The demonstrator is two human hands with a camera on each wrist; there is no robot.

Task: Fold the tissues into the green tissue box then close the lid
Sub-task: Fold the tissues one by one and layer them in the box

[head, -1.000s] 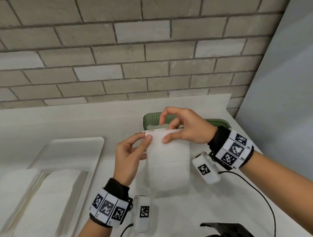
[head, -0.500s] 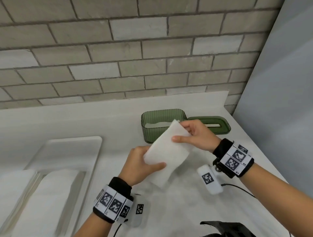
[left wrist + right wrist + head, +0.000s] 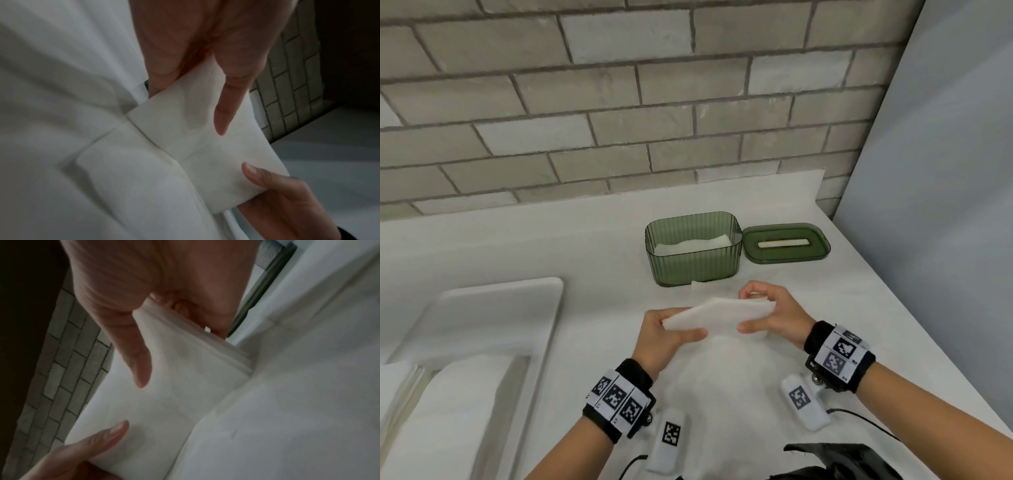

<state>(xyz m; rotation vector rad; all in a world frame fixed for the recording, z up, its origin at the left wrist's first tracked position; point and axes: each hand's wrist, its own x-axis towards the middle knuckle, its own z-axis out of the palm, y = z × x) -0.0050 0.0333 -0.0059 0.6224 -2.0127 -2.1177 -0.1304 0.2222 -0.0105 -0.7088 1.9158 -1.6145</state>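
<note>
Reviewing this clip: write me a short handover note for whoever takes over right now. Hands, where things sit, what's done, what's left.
Left hand: pinches the near-left end of the folded tissue, thumb on top.
Right hand: pinches the opposite end, thumb on top.
The tissue is held flat above the counter, just in front of the green tissue box.
The box is open, with some tissue already inside. Its lid lies flat on the counter, right beside the box.
More tissues lie on the white tray at the left.
Done: this tissue is folded.
Left: lay it in the box, fold the tray's tissues in, close the lid.
</note>
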